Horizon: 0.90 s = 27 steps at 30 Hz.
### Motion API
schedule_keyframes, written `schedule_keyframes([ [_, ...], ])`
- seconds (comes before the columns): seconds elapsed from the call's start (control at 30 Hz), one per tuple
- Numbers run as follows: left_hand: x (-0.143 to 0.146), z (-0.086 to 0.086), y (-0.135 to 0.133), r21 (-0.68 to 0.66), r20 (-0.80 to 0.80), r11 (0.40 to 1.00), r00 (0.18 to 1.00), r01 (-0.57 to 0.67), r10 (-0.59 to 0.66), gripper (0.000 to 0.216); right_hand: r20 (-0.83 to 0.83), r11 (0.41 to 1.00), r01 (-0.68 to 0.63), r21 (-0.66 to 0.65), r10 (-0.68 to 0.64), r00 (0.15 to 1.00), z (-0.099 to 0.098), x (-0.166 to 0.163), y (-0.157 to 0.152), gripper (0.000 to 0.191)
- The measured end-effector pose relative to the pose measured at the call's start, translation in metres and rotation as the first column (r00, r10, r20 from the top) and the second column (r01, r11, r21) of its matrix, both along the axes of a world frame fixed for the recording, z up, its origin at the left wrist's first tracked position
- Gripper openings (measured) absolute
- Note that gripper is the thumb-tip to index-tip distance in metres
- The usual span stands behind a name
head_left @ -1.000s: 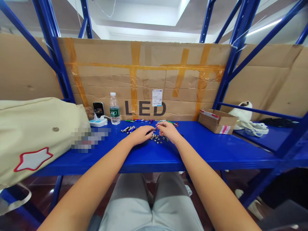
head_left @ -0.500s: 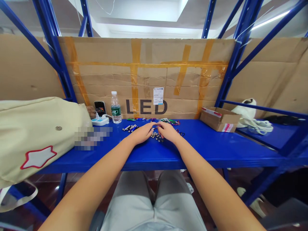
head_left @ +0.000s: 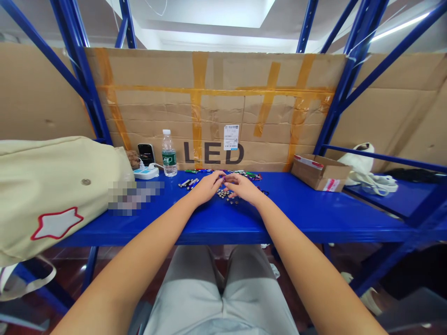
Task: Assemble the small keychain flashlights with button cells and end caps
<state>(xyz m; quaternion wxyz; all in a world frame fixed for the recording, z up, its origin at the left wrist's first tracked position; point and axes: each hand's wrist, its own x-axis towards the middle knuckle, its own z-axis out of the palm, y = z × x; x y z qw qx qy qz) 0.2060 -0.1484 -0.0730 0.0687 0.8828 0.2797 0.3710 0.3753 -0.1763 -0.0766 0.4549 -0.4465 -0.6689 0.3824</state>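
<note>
My left hand point(head_left: 210, 185) is over the blue tabletop point(head_left: 300, 204) with its fingers curled together. Whatever they pinch is too small and too hidden to name. Close on its right, my right hand point(head_left: 243, 187) has its fingertips near those of the left, the fingers somewhat apart and nothing clear between them. Several small round silver pieces point(head_left: 223, 193), like button cells, lie loose below the fingertips. Short silver and blue metal tubes point(head_left: 189, 184) sit to the left of my left hand. Behind both hands runs a row of small coloured tubes point(head_left: 206, 170), partly covered.
A water bottle point(head_left: 169, 156), a white power strip point(head_left: 145, 173) and a phone point(head_left: 145, 153) stand at the back left. A cream bag point(head_left: 66, 186) covers the left end. An open cardboard box point(head_left: 317, 173) is at the right; cardboard point(head_left: 153, 111) walls the back.
The two hands have drawn slightly apart at the fingertips, and the right fingers have loosened and spread. More silver pieces show between the hands. The camera view has shifted a little.
</note>
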Motion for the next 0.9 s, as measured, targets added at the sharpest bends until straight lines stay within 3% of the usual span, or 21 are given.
schedule_keyframes([
  [0.17, -0.001, 0.001, -0.003, -0.083, 0.001, 0.997, 1.0, -0.01, 0.01, 0.037, 0.008, 0.999, -0.031, 0.019, 0.031, 0.999, -0.001, 0.001, 0.002, 0.011],
  [0.5, -0.003, 0.001, 0.005, 0.005, -0.068, 0.999, 0.997, -0.046, 0.046, 0.029, 0.058, 0.997, 0.034, 0.073, -0.038, 0.998, -0.004, 0.005, 0.01, 0.015],
  [0.67, -0.002, 0.002, 0.007, 0.081, -0.05, 0.995, 0.996, -0.066, 0.07, 0.024, 0.122, 0.998, -0.003, 0.066, -0.005, 0.993, -0.001, 0.001, 0.004, 0.016],
  [0.9, -0.004, 0.005, 0.005, 0.101, 0.032, 0.995, 0.999, 0.022, -0.025, 0.023, 0.11, 0.993, -0.064, 0.102, 0.053, 0.992, 0.001, 0.0, -0.001, 0.017],
])
